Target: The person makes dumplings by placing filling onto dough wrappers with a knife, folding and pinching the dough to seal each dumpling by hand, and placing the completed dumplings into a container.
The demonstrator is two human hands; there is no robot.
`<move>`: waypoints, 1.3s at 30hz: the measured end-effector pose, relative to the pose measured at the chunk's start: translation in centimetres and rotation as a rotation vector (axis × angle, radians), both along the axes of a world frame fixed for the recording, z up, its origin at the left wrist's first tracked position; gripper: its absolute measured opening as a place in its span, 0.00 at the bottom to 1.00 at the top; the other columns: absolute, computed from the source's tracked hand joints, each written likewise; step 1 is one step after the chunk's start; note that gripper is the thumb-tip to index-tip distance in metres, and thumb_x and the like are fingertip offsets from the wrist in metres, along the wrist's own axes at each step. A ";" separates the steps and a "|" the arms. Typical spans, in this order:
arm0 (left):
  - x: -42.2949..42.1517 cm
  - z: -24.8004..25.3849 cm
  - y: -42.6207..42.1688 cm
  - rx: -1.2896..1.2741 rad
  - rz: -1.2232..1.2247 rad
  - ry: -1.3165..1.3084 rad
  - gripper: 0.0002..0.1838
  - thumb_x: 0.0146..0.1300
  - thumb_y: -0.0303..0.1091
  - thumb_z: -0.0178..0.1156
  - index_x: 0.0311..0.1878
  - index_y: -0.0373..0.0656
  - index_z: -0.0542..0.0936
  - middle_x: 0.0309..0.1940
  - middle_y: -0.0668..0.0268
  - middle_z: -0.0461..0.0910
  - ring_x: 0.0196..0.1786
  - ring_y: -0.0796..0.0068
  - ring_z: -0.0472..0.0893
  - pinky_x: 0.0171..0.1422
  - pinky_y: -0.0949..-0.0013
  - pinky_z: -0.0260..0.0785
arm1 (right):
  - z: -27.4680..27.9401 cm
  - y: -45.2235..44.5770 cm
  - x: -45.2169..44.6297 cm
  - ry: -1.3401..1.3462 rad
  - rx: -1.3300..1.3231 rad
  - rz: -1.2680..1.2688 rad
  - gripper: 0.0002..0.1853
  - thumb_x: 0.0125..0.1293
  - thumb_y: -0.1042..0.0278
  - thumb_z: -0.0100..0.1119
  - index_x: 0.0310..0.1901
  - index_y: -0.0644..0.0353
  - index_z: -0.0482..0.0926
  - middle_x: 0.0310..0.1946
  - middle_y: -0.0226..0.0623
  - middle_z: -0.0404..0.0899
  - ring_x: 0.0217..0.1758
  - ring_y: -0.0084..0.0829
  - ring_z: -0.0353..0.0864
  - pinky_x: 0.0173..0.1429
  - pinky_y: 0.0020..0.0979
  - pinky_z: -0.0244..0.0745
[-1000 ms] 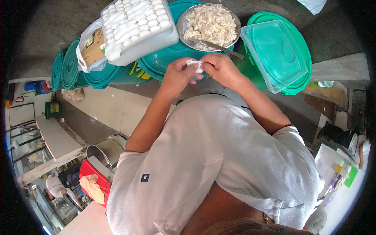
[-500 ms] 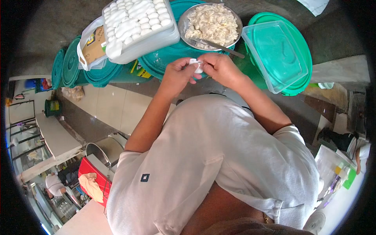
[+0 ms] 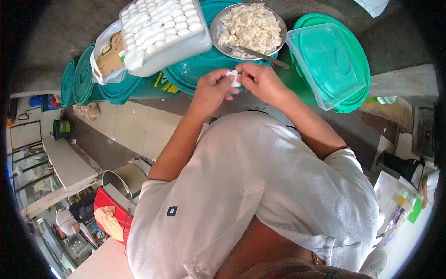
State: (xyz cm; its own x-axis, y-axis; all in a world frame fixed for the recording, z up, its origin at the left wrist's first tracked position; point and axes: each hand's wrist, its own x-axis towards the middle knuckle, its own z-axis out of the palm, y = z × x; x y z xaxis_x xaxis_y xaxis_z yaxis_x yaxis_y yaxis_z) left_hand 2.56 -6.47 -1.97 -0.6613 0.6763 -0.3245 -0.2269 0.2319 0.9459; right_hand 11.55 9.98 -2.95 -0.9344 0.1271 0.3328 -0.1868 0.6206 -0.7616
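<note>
Between my two hands is a small piece of white dough [image 3: 235, 81], its upper edge gathered and pinched. My left hand [image 3: 211, 90] cups it from the left with thumb and curled fingers. On its right side, my right hand [image 3: 265, 83] pinches the edge with thumb and forefinger. Just beyond stands a metal bowl [image 3: 214, 35] of pale, chunky filling [image 3: 251, 28], with a flat metal spatula [image 3: 260, 55] across its near rim. To its left, rows of smooth white dough balls [image 3: 160, 23] fill a clear plastic container [image 3: 179, 56]. Whatever the dough may enclose is hidden.
Green-lidded tubs [image 3: 186, 74] support the bowl and container. An empty clear plastic box [image 3: 325, 65] lies on another green lid [image 3: 360, 69] at right. A plastic bag with a cardboard box [image 3: 110, 53] sits left. A red chair [image 3: 104, 200] and another person [image 3: 67, 221] are lower left.
The fingers have shifted slightly around the dough, and its upper edge looks more drawn together. My hands stay in nearly the same place; the bowl and container are unmoved.
</note>
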 end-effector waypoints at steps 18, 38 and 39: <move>0.0 -0.5 0.1 -0.013 0.013 0.041 0.12 0.73 0.33 0.55 0.50 0.34 0.78 0.39 0.61 0.84 0.34 0.75 0.85 0.31 0.75 0.76 | -0.2 0.1 -0.5 -0.061 -0.035 0.015 0.06 0.64 0.70 0.57 0.37 0.63 0.81 0.32 0.52 0.81 0.38 0.50 0.83 0.41 0.43 0.75; -0.8 -0.6 0.7 -0.013 -0.020 0.076 0.12 0.74 0.32 0.53 0.53 0.35 0.76 0.40 0.60 0.82 0.33 0.74 0.85 0.31 0.75 0.75 | -0.9 1.2 -1.4 -0.041 -0.036 0.019 0.06 0.64 0.70 0.59 0.38 0.63 0.81 0.30 0.50 0.80 0.34 0.46 0.82 0.38 0.40 0.75; -0.9 -0.6 0.8 -0.013 -0.022 0.075 0.12 0.74 0.32 0.53 0.53 0.35 0.76 0.40 0.60 0.82 0.33 0.74 0.85 0.31 0.75 0.75 | -1.1 1.3 -1.4 -0.042 -0.036 0.017 0.06 0.64 0.70 0.59 0.38 0.63 0.81 0.30 0.50 0.80 0.34 0.46 0.82 0.38 0.40 0.75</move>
